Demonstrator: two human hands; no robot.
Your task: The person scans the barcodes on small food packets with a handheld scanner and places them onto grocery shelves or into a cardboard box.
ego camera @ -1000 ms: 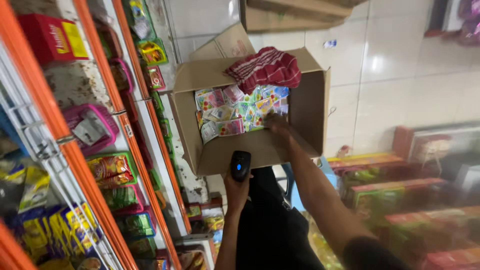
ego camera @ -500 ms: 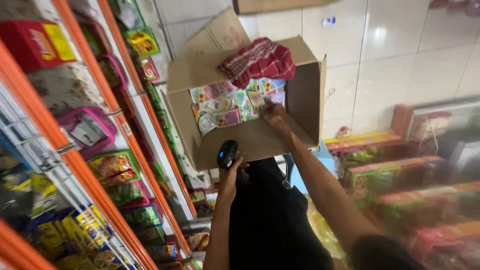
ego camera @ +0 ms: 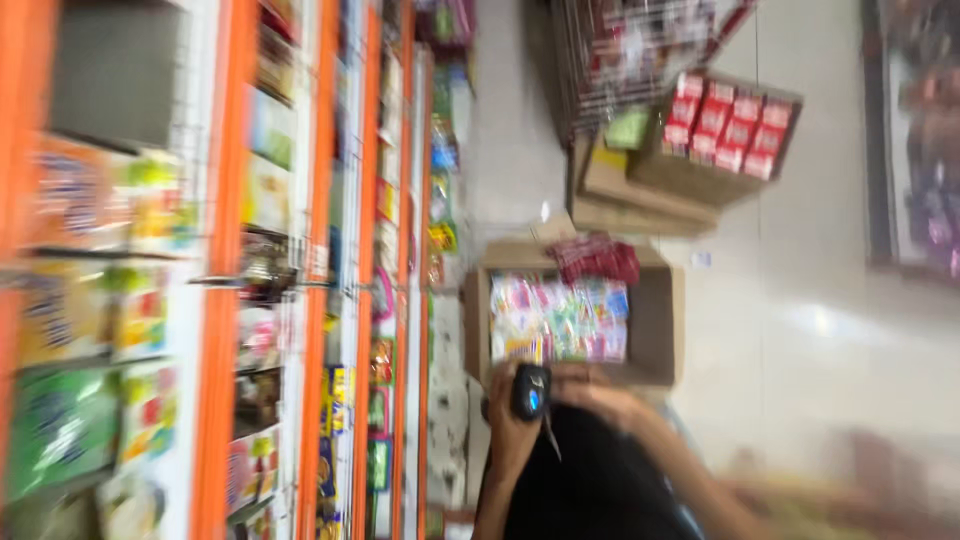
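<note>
Cardboard box (ego camera: 660, 330) now looks farther away; left hand (ego camera: 510, 415) still grips the scanner (ego camera: 530, 390), right hand (ego camera: 600, 395) grip unclear.

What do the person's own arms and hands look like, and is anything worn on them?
The picture is blurred. Both forearms are bare, with no sleeve showing up to the frame's edge. The left hand and right hand wear no gloves. Rings, a watch or other small markings cannot be made out through the blur.
</note>
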